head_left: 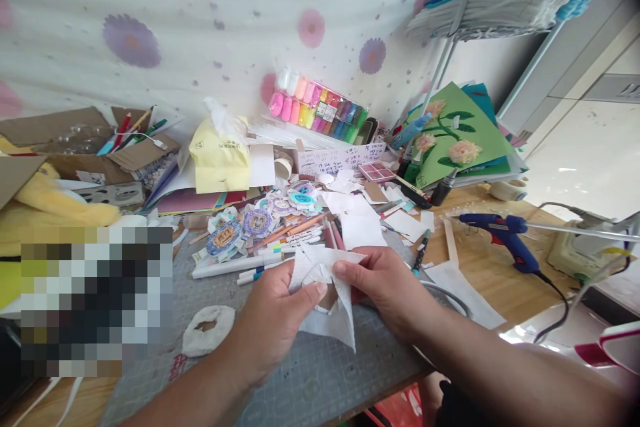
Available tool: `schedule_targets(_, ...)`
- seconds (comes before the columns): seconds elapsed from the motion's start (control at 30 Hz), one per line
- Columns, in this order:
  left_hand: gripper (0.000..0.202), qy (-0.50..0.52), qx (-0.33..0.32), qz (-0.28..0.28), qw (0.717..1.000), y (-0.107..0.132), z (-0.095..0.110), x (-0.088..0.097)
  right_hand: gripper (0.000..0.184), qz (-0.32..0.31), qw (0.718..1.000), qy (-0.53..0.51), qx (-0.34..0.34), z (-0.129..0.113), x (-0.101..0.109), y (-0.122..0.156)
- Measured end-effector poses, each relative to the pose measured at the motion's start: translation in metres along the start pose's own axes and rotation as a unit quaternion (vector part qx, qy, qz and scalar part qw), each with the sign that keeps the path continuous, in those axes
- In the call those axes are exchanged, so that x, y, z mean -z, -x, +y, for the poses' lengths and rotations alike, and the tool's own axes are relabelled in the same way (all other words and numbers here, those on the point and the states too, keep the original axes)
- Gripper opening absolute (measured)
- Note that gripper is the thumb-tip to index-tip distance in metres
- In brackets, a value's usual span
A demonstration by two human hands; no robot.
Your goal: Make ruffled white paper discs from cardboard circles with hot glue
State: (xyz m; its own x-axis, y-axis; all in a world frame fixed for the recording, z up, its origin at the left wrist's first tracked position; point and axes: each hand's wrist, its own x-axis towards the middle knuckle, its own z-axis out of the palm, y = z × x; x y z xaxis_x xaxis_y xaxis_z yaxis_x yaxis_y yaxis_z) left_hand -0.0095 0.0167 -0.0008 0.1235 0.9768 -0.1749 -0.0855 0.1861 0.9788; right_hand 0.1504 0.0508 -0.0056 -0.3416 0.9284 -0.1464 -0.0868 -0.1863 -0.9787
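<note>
Between both hands is a piece of white paper towel [340, 329] with a small brown cardboard piece [327, 300] in its middle, held above the grey cutting mat [295, 380]. My left hand [277, 300] pinches the left side, its thumb pressed on the folded towel at the cardboard's edge. My right hand [377, 280] grips the upper right side, thumb on top; its other fingers are mostly behind the towel. A white cloth-like ring [209, 330] with a ragged hole lies on the mat to the left of my left hand.
Decorated round badges [225, 239] and several marker pens [290, 250] lie behind my hands. At right sits a blue hot glue gun [500, 233] with its cord. A pack of coloured clay [320, 107], a yellow tissue pack [220, 157] and a cardboard box [75, 173] stand at the back.
</note>
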Motion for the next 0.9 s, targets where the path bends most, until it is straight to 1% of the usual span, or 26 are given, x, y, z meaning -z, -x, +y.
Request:
schedule_targets(0.07, 0.022, 0.0, 0.004, 0.001, 1.0, 0.0, 0.001, -0.001, 0.034, -0.003, 1.0, 0.0, -0.003, 0.001, -0.001, -0.002)
schedule_targets(0.17, 0.019, -0.015, -0.001, 0.009, 1.0, 0.0, 0.002, -0.003, 0.035, 0.03, 0.999, 0.03, -0.007, 0.002, -0.003, -0.004)
schedule_targets(0.23, 0.016, -0.01, 0.001, 0.013, 1.0, -0.001, 0.002, -0.004, 0.037, 0.018, 1.0, 0.017, -0.009, 0.002, -0.002, -0.005)
schedule_targets(0.3, 0.019, 0.036, 0.014, 0.012, 0.999, -0.002, 0.001, -0.004, 0.039, -0.024, 0.999, -0.032, -0.013, 0.002, 0.003, -0.002)
schedule_targets(0.37, 0.022, 0.111, 0.022, 0.0, 0.994, -0.003, 0.002, -0.004, 0.039, -0.066, 0.994, -0.083, -0.022, 0.002, 0.01, 0.002)
schedule_targets(0.4, 0.022, 0.147, 0.024, -0.01, 0.989, -0.003, 0.003, -0.004, 0.037, -0.078, 0.991, -0.103, -0.027, 0.003, 0.013, 0.004)
schedule_targets(0.5, 0.02, 0.215, 0.025, -0.041, 0.975, -0.004, 0.005, -0.003, 0.027, -0.089, 0.987, -0.129, -0.037, 0.005, 0.02, 0.01)
schedule_targets(0.57, 0.02, 0.234, 0.031, -0.046, 0.971, -0.003, 0.005, -0.004, 0.023, -0.091, 0.986, -0.134, -0.031, 0.006, 0.02, 0.012)
schedule_targets(0.63, 0.02, 0.24, 0.037, -0.041, 0.969, -0.003, 0.004, -0.005, 0.022, -0.088, 0.987, -0.13, -0.019, 0.007, 0.018, 0.013)
schedule_targets(0.77, 0.023, 0.229, 0.048, -0.021, 0.972, -0.001, 0.001, -0.008, 0.027, -0.054, 0.994, -0.098, -0.004, 0.008, 0.012, 0.012)
schedule_targets(0.9, 0.024, 0.21, 0.032, 0.003, 0.977, 0.002, 0.0, -0.011, 0.034, -0.022, 0.999, -0.032, 0.011, 0.006, 0.005, 0.011)
